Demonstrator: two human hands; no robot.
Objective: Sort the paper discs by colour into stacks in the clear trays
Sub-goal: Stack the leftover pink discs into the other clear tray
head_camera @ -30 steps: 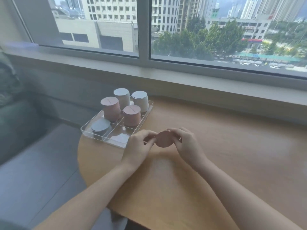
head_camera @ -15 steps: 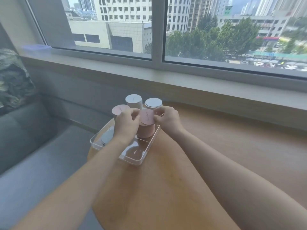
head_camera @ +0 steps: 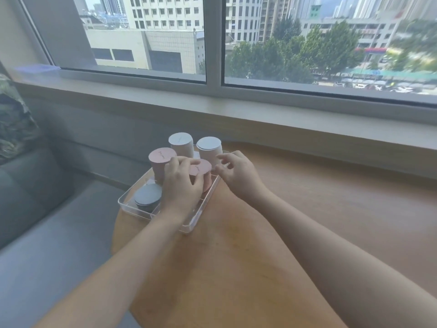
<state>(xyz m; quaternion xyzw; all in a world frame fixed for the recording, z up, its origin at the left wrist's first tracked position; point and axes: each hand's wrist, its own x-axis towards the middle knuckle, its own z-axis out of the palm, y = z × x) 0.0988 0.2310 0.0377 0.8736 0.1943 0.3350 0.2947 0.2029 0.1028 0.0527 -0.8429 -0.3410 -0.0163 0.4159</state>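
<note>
Head view: a wooden table [head_camera: 295,209] is being used, with a clear tray [head_camera: 189,229] sitting at its left edge. Tall stacks are being kept upright inside. The near pink stack [head_camera: 201,172] is being gripped by the left hand [head_camera: 183,185], fingers curled round it. The right hand [head_camera: 238,175] is being held loosely spread just beside it, holding nothing. A careless nudge could topple this stack.

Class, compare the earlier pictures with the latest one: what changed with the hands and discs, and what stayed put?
The pink paper disc, held over the table in both hands, now tops the near pink stack. The left hand grips that stack; the right hand has let go. The other stacks and the clear plastic tray are unchanged.
</note>
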